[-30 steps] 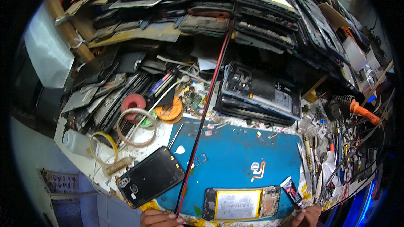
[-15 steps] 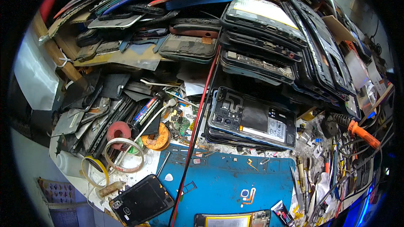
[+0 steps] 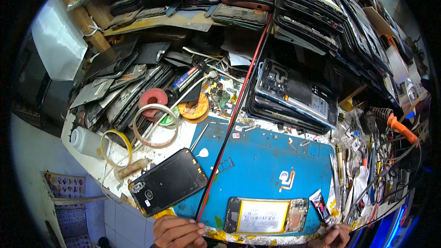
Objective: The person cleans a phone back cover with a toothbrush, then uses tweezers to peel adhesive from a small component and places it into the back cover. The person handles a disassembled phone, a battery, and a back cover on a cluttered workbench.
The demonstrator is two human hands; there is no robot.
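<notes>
My left hand (image 3: 178,233) is at the front edge of the bench, fingers curled together beside the lower end of a red and black cable pair (image 3: 233,120). Whether it grips anything is hidden. At the same edge, further right, my right hand (image 3: 335,236) is also closed, its contents unclear. Between them lies an opened phone (image 3: 297,205) with its battery (image 3: 262,216) exposed, on a blue work mat (image 3: 257,156). A small dark tube (image 3: 319,205) lies close to my right hand. A black phone back cover (image 3: 167,181) lies left, above my left hand.
Stacked phones (image 3: 298,94) stand behind the mat. Tape rings (image 3: 156,142), solder spools (image 3: 195,109) and a white bottle (image 3: 85,141) crowd the left. Tools and an orange-handled soldering iron (image 3: 402,128) fill the right. A small flex part (image 3: 287,180) lies on the mat.
Both my hands have come into view at the lower edge. The view has tilted down, so the bench things sit higher and further right, and more of the opened phone shows.
</notes>
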